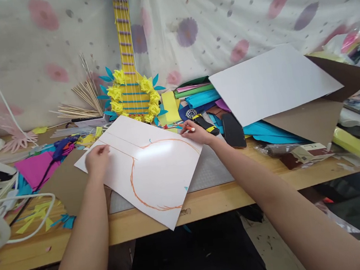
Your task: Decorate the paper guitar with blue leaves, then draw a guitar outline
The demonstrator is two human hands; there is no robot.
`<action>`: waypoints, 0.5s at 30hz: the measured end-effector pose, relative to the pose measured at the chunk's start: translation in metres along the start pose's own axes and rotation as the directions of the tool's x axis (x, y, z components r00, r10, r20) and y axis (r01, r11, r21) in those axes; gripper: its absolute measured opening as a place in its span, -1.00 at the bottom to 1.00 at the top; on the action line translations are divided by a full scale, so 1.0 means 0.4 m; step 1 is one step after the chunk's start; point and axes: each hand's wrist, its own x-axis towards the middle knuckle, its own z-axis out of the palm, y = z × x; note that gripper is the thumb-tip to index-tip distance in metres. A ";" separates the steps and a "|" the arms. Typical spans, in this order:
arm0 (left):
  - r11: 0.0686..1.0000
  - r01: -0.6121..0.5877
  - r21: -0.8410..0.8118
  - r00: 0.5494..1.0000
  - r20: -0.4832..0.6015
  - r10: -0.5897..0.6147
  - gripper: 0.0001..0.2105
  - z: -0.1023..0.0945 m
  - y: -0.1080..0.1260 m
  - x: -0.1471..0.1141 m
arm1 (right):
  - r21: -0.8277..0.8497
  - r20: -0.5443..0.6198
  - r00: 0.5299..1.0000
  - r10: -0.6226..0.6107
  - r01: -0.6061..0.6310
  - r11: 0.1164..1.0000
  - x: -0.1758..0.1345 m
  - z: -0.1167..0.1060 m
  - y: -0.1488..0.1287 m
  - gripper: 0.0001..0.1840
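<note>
A white board [161, 176] lies tilted across the front of the table, its near corner past the edge. It bears straight pencil lines and an orange curved outline like a guitar body. My left hand [97, 162] is over the board's left part with fingers curled; what they hold, if anything, is hidden. At the board's upper right edge, my right hand [199, 132] grips a slim white marker with an orange end [190, 128]. Behind the board stands a yellow paper guitar [132, 88] with yellow flowers, blue leaves and white strings.
A grey cutting mat [210, 172] lies under the board. A black phone [233, 131] and a yellow-black tool [206, 124] are close to my right hand. A large white sheet [274, 83] leans over brown cardboard [308, 122]. Wooden sticks [80, 101], paper scraps and white cables [27, 198] crowd the left.
</note>
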 end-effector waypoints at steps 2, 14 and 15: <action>0.997 -0.060 0.050 0.984 0.174 0.050 -0.76 0.023 0.047 -0.026 | -0.107 -0.045 0.999 -0.008 0.003 0.994 0.012 0.009 0.017 -0.76; 0.727 -0.559 0.398 0.744 0.628 0.228 -0.05 0.130 0.242 -0.105 | 0.357 -0.298 0.954 0.020 0.092 0.930 -0.020 0.042 -0.005 -0.54; 0.713 -0.583 0.389 0.720 0.654 0.233 -0.06 0.137 0.248 -0.101 | 0.374 -0.265 0.964 0.028 0.076 0.924 -0.019 0.051 -0.011 -0.52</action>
